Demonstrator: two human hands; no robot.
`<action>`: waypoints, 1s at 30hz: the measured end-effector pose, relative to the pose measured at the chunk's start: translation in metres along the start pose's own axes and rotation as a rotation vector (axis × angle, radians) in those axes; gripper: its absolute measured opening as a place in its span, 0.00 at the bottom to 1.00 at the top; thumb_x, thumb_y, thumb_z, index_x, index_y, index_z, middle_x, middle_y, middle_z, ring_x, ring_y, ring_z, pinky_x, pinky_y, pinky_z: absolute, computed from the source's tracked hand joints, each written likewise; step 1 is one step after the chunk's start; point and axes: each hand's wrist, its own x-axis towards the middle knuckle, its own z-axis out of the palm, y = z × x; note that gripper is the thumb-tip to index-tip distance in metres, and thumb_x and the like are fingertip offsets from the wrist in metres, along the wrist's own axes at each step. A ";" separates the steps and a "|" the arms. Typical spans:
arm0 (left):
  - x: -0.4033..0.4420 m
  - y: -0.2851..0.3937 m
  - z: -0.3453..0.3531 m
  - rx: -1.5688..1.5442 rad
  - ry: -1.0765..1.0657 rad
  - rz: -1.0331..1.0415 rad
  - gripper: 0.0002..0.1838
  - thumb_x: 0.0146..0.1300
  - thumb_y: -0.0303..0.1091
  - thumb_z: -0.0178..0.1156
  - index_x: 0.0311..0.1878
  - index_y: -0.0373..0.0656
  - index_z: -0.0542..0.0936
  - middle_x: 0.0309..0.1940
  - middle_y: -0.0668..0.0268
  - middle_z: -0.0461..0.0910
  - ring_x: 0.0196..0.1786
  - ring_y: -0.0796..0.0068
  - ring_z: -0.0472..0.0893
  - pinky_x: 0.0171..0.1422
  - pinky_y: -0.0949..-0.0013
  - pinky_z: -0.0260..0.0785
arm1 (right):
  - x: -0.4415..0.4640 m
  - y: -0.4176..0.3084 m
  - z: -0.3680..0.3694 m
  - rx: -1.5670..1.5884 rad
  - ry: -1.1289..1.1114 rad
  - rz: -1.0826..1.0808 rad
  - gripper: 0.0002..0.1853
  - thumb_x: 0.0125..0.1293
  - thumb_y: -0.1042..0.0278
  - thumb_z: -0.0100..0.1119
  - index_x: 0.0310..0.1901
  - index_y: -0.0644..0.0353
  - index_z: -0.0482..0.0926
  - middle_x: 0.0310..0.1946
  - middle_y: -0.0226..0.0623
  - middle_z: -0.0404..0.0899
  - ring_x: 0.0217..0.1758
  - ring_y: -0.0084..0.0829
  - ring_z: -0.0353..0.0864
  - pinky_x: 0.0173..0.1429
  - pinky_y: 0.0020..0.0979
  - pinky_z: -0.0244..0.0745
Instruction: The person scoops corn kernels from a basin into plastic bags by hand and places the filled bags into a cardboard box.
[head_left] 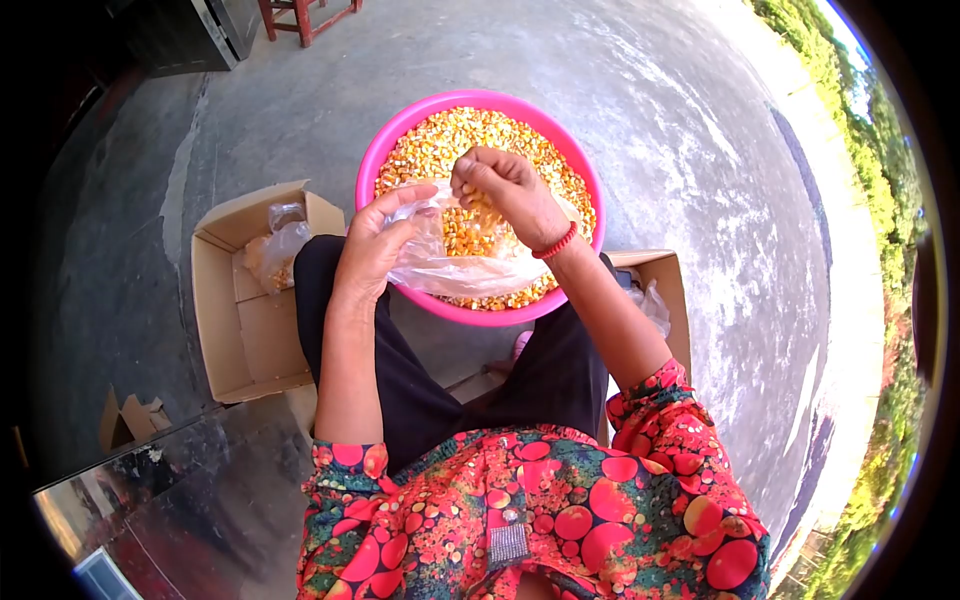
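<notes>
A pink basin full of loose yellow and orange corn kernels stands in front of my knees. Over it, my left hand grips the left rim of a clear plastic bag between thumb and fingers. Some kernels show in or through the bag. My right hand, with a red bracelet at the wrist, is above the bag's mouth, its fingers curled together around some corn kernels. The bag's right side lies under my right wrist.
An open cardboard box on the left holds a clear bag with some contents. Another cardboard box with plastic bags stands at my right knee. A red wooden stool is at the back on the concrete floor. A shiny dark surface lies at lower left.
</notes>
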 end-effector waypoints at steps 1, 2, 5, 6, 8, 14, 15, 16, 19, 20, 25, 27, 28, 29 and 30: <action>0.000 0.000 0.000 -0.027 0.006 0.008 0.20 0.51 0.16 0.50 0.50 0.35 0.76 0.44 0.64 0.78 0.46 0.78 0.76 0.50 0.77 0.70 | -0.002 0.002 -0.001 -0.002 -0.001 0.000 0.11 0.65 0.65 0.50 0.28 0.61 0.76 0.21 0.27 0.74 0.25 0.16 0.71 0.31 0.21 0.68; 0.000 0.000 -0.001 -0.029 0.006 0.009 0.20 0.51 0.16 0.50 0.50 0.35 0.76 0.44 0.64 0.78 0.46 0.78 0.76 0.50 0.77 0.70 | -0.005 0.003 -0.003 -0.223 -0.100 -0.085 0.09 0.65 0.67 0.51 0.31 0.62 0.76 0.24 0.28 0.76 0.29 0.18 0.73 0.36 0.22 0.70; -0.001 0.000 -0.003 -0.045 -0.003 0.036 0.21 0.50 0.15 0.47 0.49 0.35 0.77 0.44 0.64 0.78 0.46 0.78 0.76 0.51 0.76 0.70 | -0.012 0.000 -0.011 -0.516 -0.170 -0.167 0.05 0.59 0.72 0.57 0.35 0.64 0.76 0.30 0.33 0.79 0.38 0.26 0.77 0.47 0.28 0.71; -0.002 0.002 -0.003 -0.050 -0.007 0.032 0.22 0.49 0.15 0.46 0.49 0.35 0.77 0.43 0.64 0.78 0.45 0.78 0.77 0.50 0.76 0.70 | -0.012 -0.004 -0.016 -0.762 -0.087 -0.334 0.05 0.55 0.71 0.59 0.34 0.61 0.77 0.31 0.34 0.78 0.39 0.30 0.77 0.47 0.31 0.70; -0.004 0.004 -0.002 -0.056 -0.010 0.028 0.23 0.48 0.14 0.44 0.48 0.35 0.77 0.42 0.63 0.78 0.44 0.78 0.77 0.49 0.76 0.70 | -0.018 -0.012 -0.030 -1.157 0.011 -0.425 0.13 0.49 0.70 0.63 0.39 0.57 0.77 0.41 0.41 0.75 0.49 0.42 0.72 0.54 0.39 0.67; -0.004 0.000 -0.007 -0.062 -0.025 0.043 0.22 0.46 0.14 0.43 0.43 0.37 0.81 0.38 0.65 0.80 0.36 0.82 0.77 0.40 0.80 0.71 | -0.030 0.016 -0.071 -1.271 0.086 -0.061 0.11 0.55 0.68 0.56 0.41 0.57 0.77 0.34 0.42 0.78 0.42 0.43 0.77 0.46 0.42 0.70; -0.003 -0.002 -0.008 -0.058 -0.039 0.047 0.23 0.45 0.14 0.44 0.44 0.39 0.81 0.38 0.66 0.80 0.35 0.84 0.77 0.39 0.81 0.69 | -0.030 0.015 -0.072 -1.139 0.077 0.014 0.09 0.56 0.70 0.55 0.39 0.60 0.77 0.33 0.43 0.79 0.40 0.44 0.78 0.42 0.40 0.72; -0.003 -0.003 -0.008 -0.054 -0.053 0.050 0.24 0.45 0.14 0.46 0.45 0.40 0.81 0.39 0.67 0.80 0.35 0.86 0.76 0.37 0.82 0.68 | -0.032 0.012 -0.074 -1.063 0.101 -0.088 0.07 0.57 0.74 0.53 0.36 0.63 0.78 0.29 0.44 0.80 0.34 0.39 0.80 0.36 0.33 0.73; -0.002 -0.001 -0.003 -0.045 -0.024 0.064 0.24 0.45 0.14 0.46 0.45 0.40 0.81 0.38 0.67 0.80 0.33 0.87 0.75 0.36 0.83 0.67 | -0.026 0.003 -0.077 -0.727 0.178 -0.180 0.07 0.60 0.74 0.52 0.37 0.65 0.78 0.29 0.38 0.79 0.33 0.27 0.78 0.38 0.27 0.72; -0.001 0.000 -0.001 -0.043 -0.026 0.062 0.24 0.45 0.14 0.46 0.45 0.40 0.81 0.38 0.67 0.80 0.33 0.87 0.75 0.36 0.83 0.67 | -0.024 0.002 -0.080 -0.567 0.141 -0.159 0.09 0.64 0.73 0.49 0.42 0.66 0.76 0.28 0.22 0.75 0.31 0.15 0.71 0.35 0.22 0.67; -0.002 0.002 0.000 -0.044 -0.004 0.046 0.22 0.45 0.14 0.44 0.41 0.38 0.82 0.37 0.66 0.80 0.35 0.83 0.77 0.38 0.81 0.70 | -0.024 -0.025 -0.084 -0.224 0.047 0.018 0.11 0.66 0.67 0.51 0.44 0.64 0.77 0.34 0.26 0.76 0.36 0.15 0.72 0.42 0.17 0.67; -0.003 0.002 -0.005 -0.046 -0.038 0.036 0.22 0.45 0.14 0.44 0.42 0.38 0.82 0.37 0.66 0.80 0.34 0.84 0.77 0.37 0.81 0.69 | -0.022 -0.024 -0.091 -0.003 -0.097 0.005 0.14 0.65 0.66 0.53 0.49 0.65 0.75 0.39 0.29 0.77 0.40 0.17 0.75 0.44 0.19 0.70; -0.003 0.002 -0.006 -0.048 -0.075 0.029 0.22 0.46 0.14 0.44 0.42 0.38 0.82 0.36 0.66 0.80 0.34 0.85 0.77 0.35 0.82 0.69 | -0.019 -0.020 -0.094 0.133 -0.011 0.055 0.16 0.66 0.64 0.52 0.51 0.64 0.74 0.41 0.29 0.78 0.43 0.20 0.75 0.50 0.22 0.70; -0.003 0.002 -0.006 -0.048 -0.074 0.028 0.22 0.46 0.14 0.44 0.42 0.38 0.82 0.36 0.66 0.80 0.34 0.85 0.77 0.35 0.82 0.69 | -0.011 -0.003 -0.106 0.133 -0.012 0.057 0.16 0.66 0.64 0.52 0.51 0.64 0.74 0.41 0.29 0.78 0.43 0.20 0.75 0.50 0.22 0.70; -0.003 0.001 -0.004 -0.044 -0.079 0.014 0.22 0.46 0.15 0.45 0.43 0.38 0.81 0.36 0.67 0.80 0.30 0.88 0.74 0.33 0.84 0.66 | -0.001 0.023 -0.123 0.058 0.064 0.032 0.17 0.66 0.62 0.52 0.51 0.63 0.74 0.41 0.30 0.78 0.44 0.21 0.75 0.52 0.23 0.70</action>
